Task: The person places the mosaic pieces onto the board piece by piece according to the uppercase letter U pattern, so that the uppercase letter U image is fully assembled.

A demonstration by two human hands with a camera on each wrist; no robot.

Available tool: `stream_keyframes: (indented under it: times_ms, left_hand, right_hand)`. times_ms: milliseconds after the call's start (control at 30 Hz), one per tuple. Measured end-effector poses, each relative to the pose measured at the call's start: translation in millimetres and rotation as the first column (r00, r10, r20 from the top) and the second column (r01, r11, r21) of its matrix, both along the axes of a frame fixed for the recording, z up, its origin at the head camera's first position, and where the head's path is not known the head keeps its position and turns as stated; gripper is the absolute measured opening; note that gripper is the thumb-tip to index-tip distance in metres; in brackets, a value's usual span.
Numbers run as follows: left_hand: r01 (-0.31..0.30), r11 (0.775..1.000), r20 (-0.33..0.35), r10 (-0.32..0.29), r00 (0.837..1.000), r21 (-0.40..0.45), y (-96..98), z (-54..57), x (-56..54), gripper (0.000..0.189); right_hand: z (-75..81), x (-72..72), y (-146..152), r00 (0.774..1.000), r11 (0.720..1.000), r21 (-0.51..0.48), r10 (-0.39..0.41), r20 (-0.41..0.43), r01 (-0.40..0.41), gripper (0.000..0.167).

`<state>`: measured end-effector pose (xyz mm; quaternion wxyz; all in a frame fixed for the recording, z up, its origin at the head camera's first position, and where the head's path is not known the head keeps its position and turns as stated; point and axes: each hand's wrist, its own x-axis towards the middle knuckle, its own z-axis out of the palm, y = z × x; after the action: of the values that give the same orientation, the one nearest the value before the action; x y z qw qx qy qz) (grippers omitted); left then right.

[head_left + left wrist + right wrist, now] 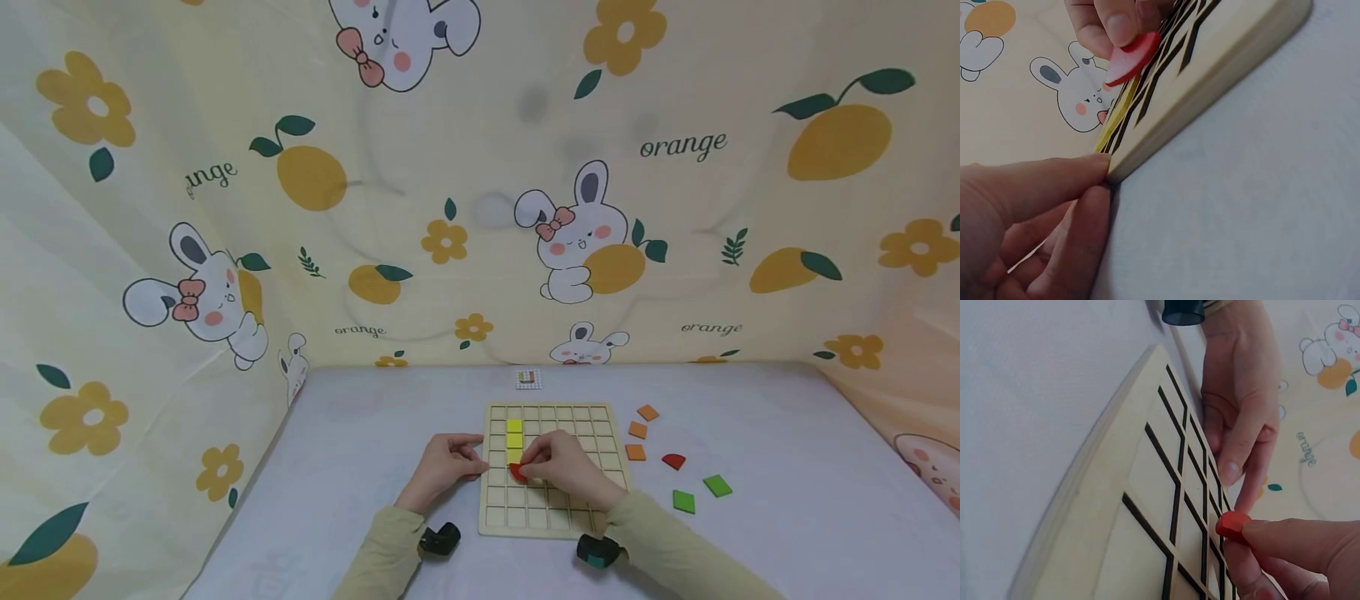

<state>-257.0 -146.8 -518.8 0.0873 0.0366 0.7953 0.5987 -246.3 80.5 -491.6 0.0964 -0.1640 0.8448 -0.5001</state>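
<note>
My right hand [566, 468] pinches a red fan-shaped piece [517, 473] between thumb and finger over the wooden grid board [495, 496]. Close to the camera in the left wrist view, the red piece [1132, 59] appears tilted, just below the yellow column. Three yellow squares [513, 441] form that column on the board's left side. At the board's left edge, my left hand [444, 467] touches the rim with its fingertips. Its index finger [1072, 181] lies fairly straight against the board's side. The right wrist view also shows the red piece [1233, 525] in the fingertips.
Right of the board lie three orange squares [636, 452], another red fan-shaped piece [674, 461] and two green pieces [683, 502]. A small pattern card [528, 379] rests behind the board. Printed cloth [450, 333] hangs around the white tabletop [360, 433].
</note>
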Motion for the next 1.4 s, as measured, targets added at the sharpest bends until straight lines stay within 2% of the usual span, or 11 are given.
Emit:
stream_keyframes:
  times_ms: [333, 700, 967, 1400]
  left_hand:
    - [-0.011, 1.0, 0.002, 0.011, 1.0, -0.02, -0.6, -0.8, 1.0, 0.047]
    - [-0.025, 1.0, 0.031, 0.025, 0.999, -0.001, 1.1, 0.8, 1.1, 0.039]
    - [-0.035, 0.999, 0.041, 0.036, 0.999, -0.011, 2.1, 0.0, -0.5, 0.039]
    - [-0.031, 0.999, 0.016, 0.031, 0.999, -0.021, 3.3, 0.6, 0.8, 0.041]
  right_hand:
    - [-0.9, 0.2, -3.9, 1.0, 0.999, 0.031, -0.016, -0.019, 0.017, 0.005]
    - [4.7, 3.8, -5.5, 0.999, 0.999, 0.046, 0.01, -0.033, -0.009, 0.005]
    - [0.7, 2.4, -3.7, 0.999, 0.998, 0.06, 0.008, -0.044, -0.005, 0.004]
    - [-3.6, 1.3, -3.2, 0.997, 0.998, 0.056, 0.011, -0.08, -0.006, 0.005]
